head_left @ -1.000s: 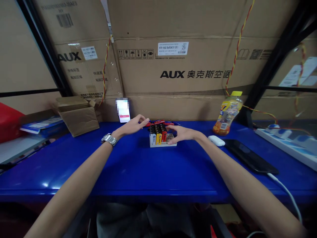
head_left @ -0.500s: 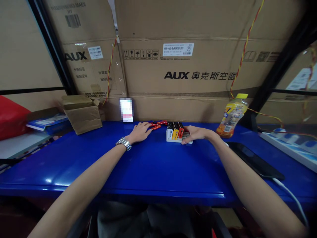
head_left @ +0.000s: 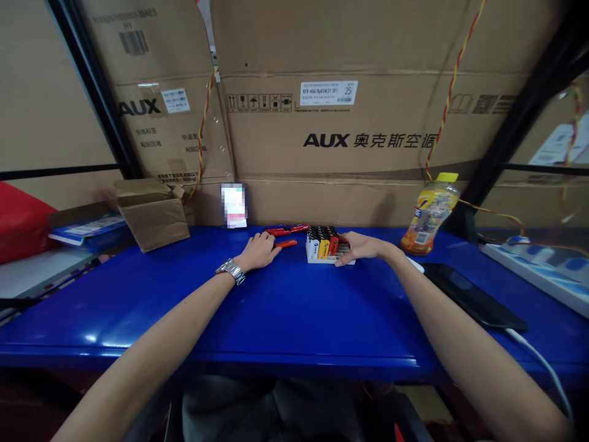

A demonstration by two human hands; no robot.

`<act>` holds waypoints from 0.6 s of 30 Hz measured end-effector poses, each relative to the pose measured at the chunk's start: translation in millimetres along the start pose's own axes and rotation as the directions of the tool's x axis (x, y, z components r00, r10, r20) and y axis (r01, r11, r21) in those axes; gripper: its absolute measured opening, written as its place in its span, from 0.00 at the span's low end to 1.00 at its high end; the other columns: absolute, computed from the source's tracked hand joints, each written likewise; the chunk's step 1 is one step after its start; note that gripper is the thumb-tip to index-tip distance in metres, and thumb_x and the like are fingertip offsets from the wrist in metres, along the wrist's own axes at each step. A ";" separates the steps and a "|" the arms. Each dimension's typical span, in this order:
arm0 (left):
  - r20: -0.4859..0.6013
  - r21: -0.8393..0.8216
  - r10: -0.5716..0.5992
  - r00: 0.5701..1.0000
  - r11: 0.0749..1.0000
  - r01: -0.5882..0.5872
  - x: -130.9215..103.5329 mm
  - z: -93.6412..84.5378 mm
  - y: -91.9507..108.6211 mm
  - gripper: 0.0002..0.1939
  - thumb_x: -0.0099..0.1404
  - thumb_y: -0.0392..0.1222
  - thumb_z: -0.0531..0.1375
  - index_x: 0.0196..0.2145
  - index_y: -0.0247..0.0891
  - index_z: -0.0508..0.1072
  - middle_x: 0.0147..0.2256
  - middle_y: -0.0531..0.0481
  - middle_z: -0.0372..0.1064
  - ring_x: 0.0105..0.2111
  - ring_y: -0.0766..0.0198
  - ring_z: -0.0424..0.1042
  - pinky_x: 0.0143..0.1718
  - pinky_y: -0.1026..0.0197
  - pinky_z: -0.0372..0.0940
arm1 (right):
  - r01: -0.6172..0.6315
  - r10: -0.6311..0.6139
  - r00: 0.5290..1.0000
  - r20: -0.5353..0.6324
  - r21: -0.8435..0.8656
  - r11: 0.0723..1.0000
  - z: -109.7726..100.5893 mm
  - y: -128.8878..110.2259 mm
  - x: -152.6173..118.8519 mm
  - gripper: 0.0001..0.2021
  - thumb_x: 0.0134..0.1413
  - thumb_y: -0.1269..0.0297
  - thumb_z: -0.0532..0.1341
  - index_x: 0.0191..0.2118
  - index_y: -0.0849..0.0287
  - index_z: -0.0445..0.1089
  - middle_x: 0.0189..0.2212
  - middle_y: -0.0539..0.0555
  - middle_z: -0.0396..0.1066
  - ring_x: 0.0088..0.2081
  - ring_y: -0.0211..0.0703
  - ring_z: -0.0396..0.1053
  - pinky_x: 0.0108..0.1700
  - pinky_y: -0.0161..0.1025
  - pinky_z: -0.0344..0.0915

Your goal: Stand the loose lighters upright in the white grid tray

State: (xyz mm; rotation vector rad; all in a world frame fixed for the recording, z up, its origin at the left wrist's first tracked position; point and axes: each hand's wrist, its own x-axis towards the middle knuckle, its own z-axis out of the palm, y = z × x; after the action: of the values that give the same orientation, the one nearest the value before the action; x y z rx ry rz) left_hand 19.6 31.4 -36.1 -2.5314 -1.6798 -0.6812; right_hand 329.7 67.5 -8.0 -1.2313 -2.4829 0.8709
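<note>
A small white tray [head_left: 317, 260] stands on the blue table, with white, yellow and red lighters [head_left: 324, 247] upright in rows and bare slots at its right side. My right hand [head_left: 359, 247] grips the tray's right end, thumb at the front. Left of the tray, my left hand [head_left: 258, 250], with a metal watch at the wrist, has its fingers curled at a loose red lighter [head_left: 286, 244]; the lighter's left end meets the fingertips. Behind it lie several more red lighters [head_left: 299, 228].
A lit phone [head_left: 234, 205] leans on the large cardboard wall [head_left: 276, 166]. An open carton [head_left: 156, 218] is at the left. At the right are a drink bottle [head_left: 426, 218], a black phone [head_left: 473, 296] with a white cable, and a power strip [head_left: 538, 276].
My left hand has drawn slightly toward me, and the nearest red lighter has come a little forward and left with it. My right hand stays on the tray.
</note>
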 end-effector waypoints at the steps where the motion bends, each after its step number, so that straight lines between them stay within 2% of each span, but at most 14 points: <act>1: 0.006 -0.002 -0.007 1.000 1.000 0.007 0.1 0.6 -1.2 0.17 0.64 0.50 0.52 0.37 0.33 0.71 0.44 0.32 0.67 0.42 0.45 0.66 0.43 0.45 0.59 | -0.001 0.001 1.000 -0.008 -0.006 1.000 1.1 -1.3 0.6 0.28 0.34 0.57 0.71 0.46 0.62 0.72 0.43 0.58 0.76 0.44 0.54 0.73 0.47 0.49 0.70; 4: 0.004 -0.064 0.004 1.000 0.998 -0.003 1.3 -0.3 -3.3 0.15 0.62 0.50 0.55 0.33 0.34 0.71 0.42 0.34 0.68 0.41 0.47 0.67 0.42 0.48 0.60 | 0.008 -0.009 1.000 -0.022 -0.036 0.999 4.3 -4.7 3.4 0.30 0.35 0.55 0.71 0.47 0.63 0.71 0.43 0.59 0.76 0.43 0.54 0.73 0.46 0.49 0.70; 6: -0.025 -0.164 -0.028 0.999 0.986 0.023 1.9 -3.0 -4.3 0.13 0.61 0.49 0.57 0.34 0.35 0.70 0.39 0.37 0.69 0.39 0.50 0.68 0.41 0.50 0.61 | 0.019 -0.021 0.999 -0.039 -0.072 0.997 6.5 -5.8 5.9 0.32 0.35 0.54 0.71 0.49 0.64 0.71 0.44 0.60 0.75 0.43 0.55 0.72 0.45 0.49 0.70; 10: -0.132 -0.455 -0.214 0.968 0.881 0.133 3.3 -9.2 -6.2 0.11 0.61 0.46 0.58 0.37 0.36 0.68 0.36 0.42 0.71 0.36 0.57 0.70 0.38 0.55 0.63 | 0.010 -0.023 0.995 -0.097 -0.139 0.990 12.3 -8.1 10.6 0.37 0.34 0.50 0.70 0.52 0.66 0.69 0.46 0.64 0.73 0.44 0.58 0.71 0.46 0.52 0.69; 13: -0.141 -0.714 -0.370 0.918 0.681 0.164 5.1 -13.2 -5.5 0.11 0.63 0.48 0.57 0.35 0.36 0.67 0.36 0.42 0.71 0.37 0.59 0.71 0.36 0.58 0.65 | 0.035 -0.054 0.991 -0.122 -0.154 0.987 18.3 -14.1 12.9 0.38 0.35 0.49 0.70 0.53 0.65 0.69 0.46 0.64 0.73 0.44 0.58 0.71 0.46 0.53 0.68; 16: -0.025 -0.911 -0.472 0.881 0.374 0.175 6.6 -16.6 -2.5 0.13 0.68 0.50 0.53 0.34 0.37 0.64 0.35 0.42 0.72 0.33 0.61 0.73 0.30 0.61 0.66 | 0.079 -0.101 0.985 -0.140 -0.156 0.985 25.8 -21.6 14.9 0.38 0.36 0.49 0.69 0.55 0.62 0.68 0.46 0.62 0.73 0.45 0.59 0.71 0.47 0.55 0.67; 18: 0.034 -0.954 -0.512 0.858 0.239 0.180 7.1 -18.4 -0.4 0.12 0.70 0.51 0.50 0.35 0.40 0.61 0.30 0.46 0.71 0.27 0.64 0.73 0.27 0.61 0.66 | 0.086 -0.113 0.980 -0.165 -0.163 0.983 31.2 -25.7 16.3 0.41 0.37 0.48 0.69 0.58 0.61 0.65 0.50 0.63 0.71 0.48 0.60 0.70 0.50 0.56 0.66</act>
State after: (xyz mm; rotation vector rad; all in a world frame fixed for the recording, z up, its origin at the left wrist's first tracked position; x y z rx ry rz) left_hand 15.4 32.9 -16.9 -2.1592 -2.0989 -2.6705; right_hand 289.1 55.6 -18.1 -1.1632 -2.4841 0.5293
